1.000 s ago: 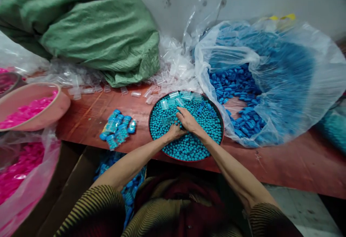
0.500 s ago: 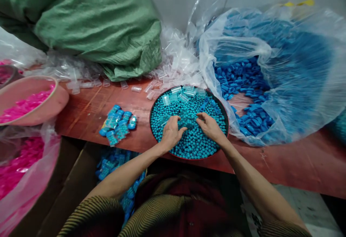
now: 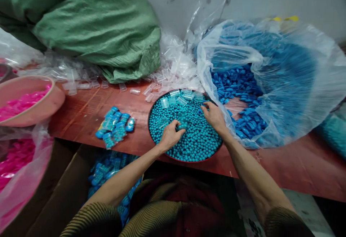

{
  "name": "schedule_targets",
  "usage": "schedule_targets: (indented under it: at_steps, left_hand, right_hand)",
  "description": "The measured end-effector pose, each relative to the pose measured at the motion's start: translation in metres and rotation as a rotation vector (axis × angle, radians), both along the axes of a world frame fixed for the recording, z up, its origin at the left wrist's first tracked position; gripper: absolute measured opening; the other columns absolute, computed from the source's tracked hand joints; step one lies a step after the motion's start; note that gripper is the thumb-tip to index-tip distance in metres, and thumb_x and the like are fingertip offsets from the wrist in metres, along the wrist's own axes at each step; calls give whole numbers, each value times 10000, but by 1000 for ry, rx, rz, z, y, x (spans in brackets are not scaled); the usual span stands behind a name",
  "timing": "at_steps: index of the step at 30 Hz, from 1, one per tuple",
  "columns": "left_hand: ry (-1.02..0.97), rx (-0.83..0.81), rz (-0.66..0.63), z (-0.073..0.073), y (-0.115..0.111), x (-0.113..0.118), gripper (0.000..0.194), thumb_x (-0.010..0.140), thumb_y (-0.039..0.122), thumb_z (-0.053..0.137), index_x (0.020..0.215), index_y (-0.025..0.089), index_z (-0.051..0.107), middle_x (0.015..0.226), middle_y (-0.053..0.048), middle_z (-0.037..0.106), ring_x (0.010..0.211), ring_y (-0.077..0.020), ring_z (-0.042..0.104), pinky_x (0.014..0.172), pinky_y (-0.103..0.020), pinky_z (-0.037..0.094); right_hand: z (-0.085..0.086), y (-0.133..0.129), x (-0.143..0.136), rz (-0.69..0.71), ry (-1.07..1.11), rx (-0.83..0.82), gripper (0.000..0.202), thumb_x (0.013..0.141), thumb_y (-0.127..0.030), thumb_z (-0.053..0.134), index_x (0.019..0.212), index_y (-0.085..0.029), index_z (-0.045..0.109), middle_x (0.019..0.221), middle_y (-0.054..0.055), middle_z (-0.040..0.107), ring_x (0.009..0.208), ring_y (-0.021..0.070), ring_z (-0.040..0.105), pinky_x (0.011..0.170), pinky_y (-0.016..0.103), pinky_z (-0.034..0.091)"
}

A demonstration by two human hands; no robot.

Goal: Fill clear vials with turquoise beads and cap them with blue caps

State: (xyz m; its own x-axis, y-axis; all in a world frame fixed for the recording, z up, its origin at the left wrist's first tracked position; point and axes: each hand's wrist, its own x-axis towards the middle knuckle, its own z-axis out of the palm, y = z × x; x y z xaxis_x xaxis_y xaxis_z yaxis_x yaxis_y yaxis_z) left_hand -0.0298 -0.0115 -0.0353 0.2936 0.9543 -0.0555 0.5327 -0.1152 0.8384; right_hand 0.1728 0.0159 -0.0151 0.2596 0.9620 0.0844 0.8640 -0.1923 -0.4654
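Observation:
A round, dark-rimmed basin full of turquoise beads (image 3: 194, 146) sits before me on the red table. My left hand (image 3: 171, 135) is closed round a small clear plastic tube (image 3: 183, 125) just over the beads; turquoise shows in it. At the basin's right side, my right hand (image 3: 214, 116) has its fingertips drawn together at a small blue cap (image 3: 200, 111), partly hidden by the fingers. Several loose clear tubes (image 3: 181, 101) lie on the beads at the far side.
Filled blue-capped tubes (image 3: 116, 123) lie in a cluster at left. A clear bag (image 3: 294, 128) of blue caps spills at right. Behind are a green sack (image 3: 108, 31) and heaped clear tubes (image 3: 175, 58). A pink bowl (image 3: 54, 100) stands left; an open box below holds more filled tubes (image 3: 110, 168).
My right hand has moved away from the left one, toward the basin's far right side, and its fingers have closed in. The left hand stays over the beads with the tube. The view has shifted slightly.

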Motion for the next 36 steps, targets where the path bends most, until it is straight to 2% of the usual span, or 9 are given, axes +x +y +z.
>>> schedule_targets:
  at_steps: [4,9,12,16,19,23,26,32,36]
  left_hand:
    - [-57,10,-10,2,-3,-1,114,734,221,592,785,184,497,651,62,469,620,-106,456,631,-230,345]
    - [-165,-36,-106,0,-3,-5,232,751,253,575,970,173,574,703,44,499,678,-116,477,688,-239,378]
    - [-228,-132,-160,-2,0,-7,275,747,252,572,1010,174,596,673,49,486,643,-106,452,642,-224,376]
    - [-350,-312,-153,-3,5,-7,270,759,296,562,990,158,579,701,34,530,579,-83,464,529,-194,368]
    - [-425,-526,-140,-1,6,-8,313,761,353,572,992,143,546,740,3,610,497,-68,493,438,-175,339]
    - [-436,-611,-143,3,7,-8,335,755,341,589,1012,130,539,730,-11,653,421,-42,474,384,-150,302]
    - [-453,-637,-153,5,6,-8,319,772,316,571,1027,127,535,697,-3,643,445,-50,508,394,-143,333]
    - [-529,-639,-163,3,5,-8,322,753,271,592,1037,140,517,696,16,623,500,-66,557,432,-150,381]
    - [-478,-590,-181,2,5,-7,328,757,259,583,1057,151,502,744,9,629,504,-66,543,423,-154,356]
  right_hand:
    - [-10,23,-4,-63,-256,-158,416,870,-354,515,1212,-117,510,1133,189,632,989,291,624,799,367,460]
    - [-17,9,-1,80,-130,-231,412,893,-250,422,1276,-104,470,980,122,687,932,234,632,779,296,455]
    - [-9,-8,10,156,-168,-241,412,901,-177,350,1281,-134,501,1006,111,673,917,215,626,769,279,449]
    - [0,-15,14,395,-513,-215,499,908,-123,300,1365,-268,439,1226,117,554,968,212,597,723,273,425]
    - [0,-6,13,514,-628,-328,472,929,-129,270,1325,-278,479,1121,97,586,910,184,605,678,249,403]
    - [-2,-3,14,478,-685,-411,351,940,-212,323,1184,-206,576,1004,99,620,853,190,615,640,255,388]
    - [3,-14,10,429,-735,-334,281,909,-292,427,1053,-174,637,1017,134,607,902,243,596,651,288,385]
    - [16,-27,5,387,-735,-266,215,854,-274,517,888,-151,690,1003,170,611,960,313,536,715,363,374]
    - [14,-31,6,384,-370,-197,202,844,-291,521,930,-162,650,922,129,640,917,270,551,758,354,383]
